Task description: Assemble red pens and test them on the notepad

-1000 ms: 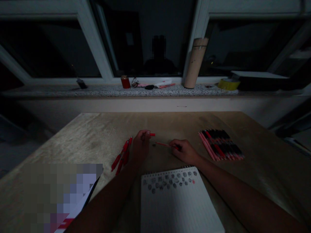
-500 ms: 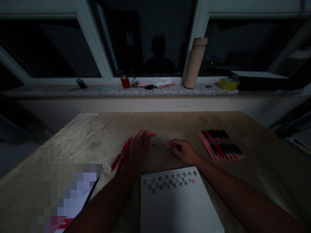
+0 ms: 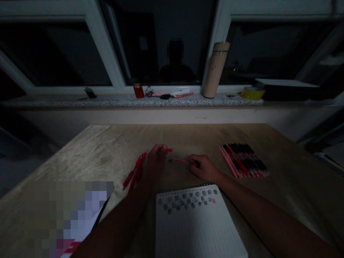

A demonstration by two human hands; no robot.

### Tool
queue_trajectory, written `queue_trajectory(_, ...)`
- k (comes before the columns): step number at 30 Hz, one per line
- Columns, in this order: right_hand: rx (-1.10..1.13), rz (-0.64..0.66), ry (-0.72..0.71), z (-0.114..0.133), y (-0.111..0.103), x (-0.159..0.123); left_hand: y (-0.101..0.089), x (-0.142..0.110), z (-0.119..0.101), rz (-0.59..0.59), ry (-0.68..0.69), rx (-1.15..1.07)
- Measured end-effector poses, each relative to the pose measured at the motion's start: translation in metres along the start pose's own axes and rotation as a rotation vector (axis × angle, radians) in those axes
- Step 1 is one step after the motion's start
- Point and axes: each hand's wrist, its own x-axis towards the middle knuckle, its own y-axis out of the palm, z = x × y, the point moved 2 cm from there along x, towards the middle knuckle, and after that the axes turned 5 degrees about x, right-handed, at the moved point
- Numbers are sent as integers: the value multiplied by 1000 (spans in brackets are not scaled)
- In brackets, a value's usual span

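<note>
My left hand is closed, its fingers pinching a short red pen part that sticks out to the right; its exact kind cannot be told. Facing it, my right hand is closed around a pen with a slim pinkish barrel pointing left and a red and black part between the fingers. At the barrel's left end sits a small dark piece. Several red pens lie beside my left wrist. Below both hands is a spiral notebook with rows of dark scribbled circles and one red mark.
A row of pens with pink barrels and black or red parts lies at the right. On the windowsill stand a tan cylinder, a red jar and yellow tape. A partly blurred white item lies front left.
Both hands stay nearly in place. The slim pen barrel in my right hand now reaches slightly farther left, up to the small dark piece.
</note>
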Motion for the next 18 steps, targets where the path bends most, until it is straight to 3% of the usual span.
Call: queue_trajectory(18,-21,19,-12,2,-1,0,1,-1,-4,85,-33,-30)
